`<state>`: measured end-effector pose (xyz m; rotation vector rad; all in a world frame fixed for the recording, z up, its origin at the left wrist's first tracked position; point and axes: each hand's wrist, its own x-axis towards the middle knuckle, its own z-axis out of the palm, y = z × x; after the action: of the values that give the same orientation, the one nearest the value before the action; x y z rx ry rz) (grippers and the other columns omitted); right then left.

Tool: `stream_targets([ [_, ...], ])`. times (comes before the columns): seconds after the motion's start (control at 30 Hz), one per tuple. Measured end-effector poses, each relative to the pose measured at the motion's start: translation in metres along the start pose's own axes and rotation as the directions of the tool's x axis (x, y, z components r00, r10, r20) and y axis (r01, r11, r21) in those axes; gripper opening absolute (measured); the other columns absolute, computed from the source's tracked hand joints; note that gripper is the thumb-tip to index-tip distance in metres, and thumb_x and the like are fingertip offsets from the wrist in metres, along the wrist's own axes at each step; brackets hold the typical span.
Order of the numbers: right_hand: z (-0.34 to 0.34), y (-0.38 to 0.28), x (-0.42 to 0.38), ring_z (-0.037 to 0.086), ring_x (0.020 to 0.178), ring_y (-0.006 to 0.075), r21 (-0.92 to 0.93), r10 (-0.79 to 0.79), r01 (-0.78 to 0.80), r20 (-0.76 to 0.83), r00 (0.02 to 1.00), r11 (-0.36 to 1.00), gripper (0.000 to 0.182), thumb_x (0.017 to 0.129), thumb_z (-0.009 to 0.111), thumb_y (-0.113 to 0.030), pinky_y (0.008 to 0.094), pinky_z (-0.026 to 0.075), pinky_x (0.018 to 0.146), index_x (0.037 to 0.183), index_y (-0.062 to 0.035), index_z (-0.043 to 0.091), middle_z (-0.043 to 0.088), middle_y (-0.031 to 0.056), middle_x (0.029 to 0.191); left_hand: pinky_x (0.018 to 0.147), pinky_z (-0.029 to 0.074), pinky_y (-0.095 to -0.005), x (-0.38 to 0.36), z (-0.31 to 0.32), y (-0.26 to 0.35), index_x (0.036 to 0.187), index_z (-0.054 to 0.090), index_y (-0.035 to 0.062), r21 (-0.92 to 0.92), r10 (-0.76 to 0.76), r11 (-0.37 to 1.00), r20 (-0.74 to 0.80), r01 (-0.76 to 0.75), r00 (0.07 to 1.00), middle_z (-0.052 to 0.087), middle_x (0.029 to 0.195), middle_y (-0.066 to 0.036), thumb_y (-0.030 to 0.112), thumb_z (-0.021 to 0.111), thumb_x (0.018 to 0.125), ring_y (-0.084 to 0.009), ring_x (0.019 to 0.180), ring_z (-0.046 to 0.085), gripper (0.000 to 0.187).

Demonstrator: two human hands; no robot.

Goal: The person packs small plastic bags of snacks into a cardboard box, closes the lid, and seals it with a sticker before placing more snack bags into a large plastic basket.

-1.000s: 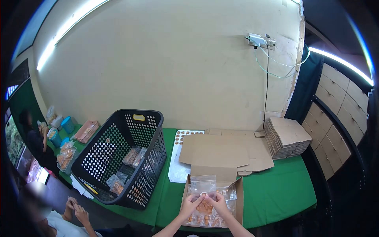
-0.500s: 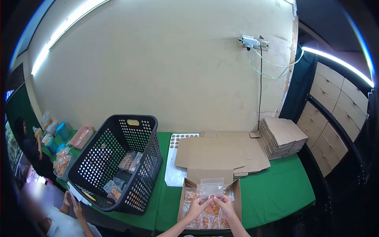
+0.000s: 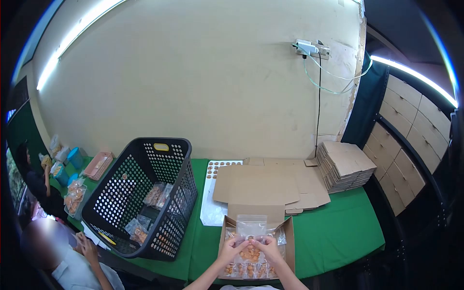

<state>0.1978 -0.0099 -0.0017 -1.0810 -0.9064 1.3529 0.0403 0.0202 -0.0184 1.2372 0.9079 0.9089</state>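
Note:
Both hands work over an open cardboard box [image 3: 290, 246] at the front of the table. A clear zip bag of orange snack pieces [image 3: 251, 226] lies between them, its empty upper part pointing away from me. My left hand [image 3: 232, 249] pinches the bag's left side, and my right hand [image 3: 268, 248] pinches its right side. Between the thumbs shows a small round sticker [image 3: 250, 238], on the bag's front. More bags of the same snack [image 3: 253, 271] fill the box below. A white sheet of round stickers [image 3: 211, 211] lies behind it.
A tall black basket [image 3: 176, 212] with several snack bags stands at the left. Flat cardboard [image 3: 258, 186] and a stack of folded boxes [image 3: 345, 166] lie behind and right. One person [image 3: 79, 268] sits at the lower left; another [image 3: 38, 181] stands farther back.
My hands and the bag have shifted slightly left, with the thumbs still at the sticker. The seated person's hands have moved closer together.

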Motion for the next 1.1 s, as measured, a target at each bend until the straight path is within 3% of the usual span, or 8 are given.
stream_targets([
  [0.07,0.007,-0.002,-0.004,0.055,0.069,0.0073,-0.025,-0.007,0.006,-0.019,1.000,1.000,0.016,0.075,0.065,-0.009,0.0204,0.042,0.063,0.086,0.0022,0.063,0.062,0.0033,0.077,0.068,0.045,-0.0198,-0.005,-0.007,0.002,0.100,0.058,-0.0004,-0.141,-0.023,0.990,0.038,0.028,0.999,0.061,0.089,-0.003,0.017,0.061,0.081,-0.0071,0.079,0.056,0.026],
  [0.3,0.013,-0.004,-0.007,0.054,0.068,0.0059,-0.040,-0.040,0.041,0.030,0.999,0.998,0.015,0.077,0.064,-0.012,0.0193,0.041,0.061,0.084,0.0012,0.063,0.062,0.0028,0.075,0.068,0.046,-0.0203,-0.013,-0.012,0.016,0.098,0.059,-0.0005,-0.174,-0.053,0.983,0.028,0.057,0.998,0.062,0.091,-0.004,0.015,0.059,0.082,-0.0085,0.082,0.057,0.022],
  [0.4,0.014,-0.008,-0.007,0.054,0.068,0.0062,0.014,-0.090,0.090,0.003,0.996,0.996,0.015,0.077,0.064,-0.013,0.0197,0.042,0.062,0.084,0.0005,0.063,0.062,0.0028,0.075,0.068,0.045,-0.0195,-0.005,-0.002,0.014,0.095,0.060,-0.0014,0.029,0.081,0.996,0.005,-0.081,0.997,0.062,0.087,-0.003,0.015,0.058,0.082,-0.0079,0.080,0.058,0.021],
  [0.5,0.013,-0.011,-0.008,0.055,0.067,0.0066,-0.029,-0.076,0.074,-0.087,0.993,0.997,0.015,0.079,0.063,-0.013,0.0200,0.043,0.062,0.083,0.0007,0.063,0.062,0.0030,0.075,0.066,0.045,-0.0192,-0.002,0.011,0.007,0.092,0.061,-0.0013,0.061,0.099,0.994,-0.067,-0.095,0.993,0.062,0.082,-0.002,0.016,0.058,0.083,-0.0069,0.076,0.057,0.020],
  [0.6,0.013,-0.010,-0.010,0.055,0.066,0.0067,-0.102,-0.139,0.125,-0.146,0.979,0.987,0.015,0.080,0.061,-0.013,0.0201,0.043,0.061,0.082,0.0013,0.063,0.062,0.0034,0.075,0.063,0.044,-0.0187,-0.001,0.014,0.008,0.093,0.061,-0.0004,0.104,0.098,0.990,-0.042,-0.093,0.994,0.062,0.080,-0.001,0.017,0.058,0.083,-0.0056,0.073,0.056,0.020],
  [0.7,0.013,-0.003,-0.013,0.054,0.066,0.0066,-0.177,-0.166,0.132,-0.196,0.966,0.975,0.014,0.081,0.060,-0.013,0.0199,0.043,0.061,0.082,0.0013,0.063,0.062,0.0033,0.075,0.052,0.037,-0.0170,-0.008,0.016,0.017,0.088,0.062,0.0006,0.079,0.170,0.983,-0.055,-0.166,0.984,0.058,0.071,0.001,0.016,0.060,0.081,-0.0025,0.061,0.049,0.017],
  [0.9,0.011,0.002,-0.016,0.054,0.067,0.0067,-0.004,-0.125,0.126,-0.163,0.979,0.992,0.014,0.082,0.059,-0.012,0.0202,0.042,0.062,0.083,0.0013,0.062,0.062,0.0033,0.076,0.059,0.043,-0.0180,-0.021,0.010,0.028,0.090,0.062,0.0007,-0.047,0.039,0.998,0.020,-0.038,0.999,0.060,0.077,-0.001,0.017,0.059,0.082,-0.0039,0.069,0.053,0.019],
  [1.1,0.015,-0.007,-0.018,0.055,0.072,0.0082,0.111,-0.013,0.019,-0.057,0.998,0.994,0.013,0.080,0.060,-0.012,0.0216,0.043,0.068,0.083,0.0014,0.061,0.062,0.0040,0.078,0.061,0.044,-0.0193,-0.010,0.015,0.021,0.094,0.061,-0.0006,0.101,0.037,0.994,-0.034,-0.033,0.999,0.062,0.081,-0.002,0.019,0.058,0.083,-0.0058,0.073,0.054,0.023],
])
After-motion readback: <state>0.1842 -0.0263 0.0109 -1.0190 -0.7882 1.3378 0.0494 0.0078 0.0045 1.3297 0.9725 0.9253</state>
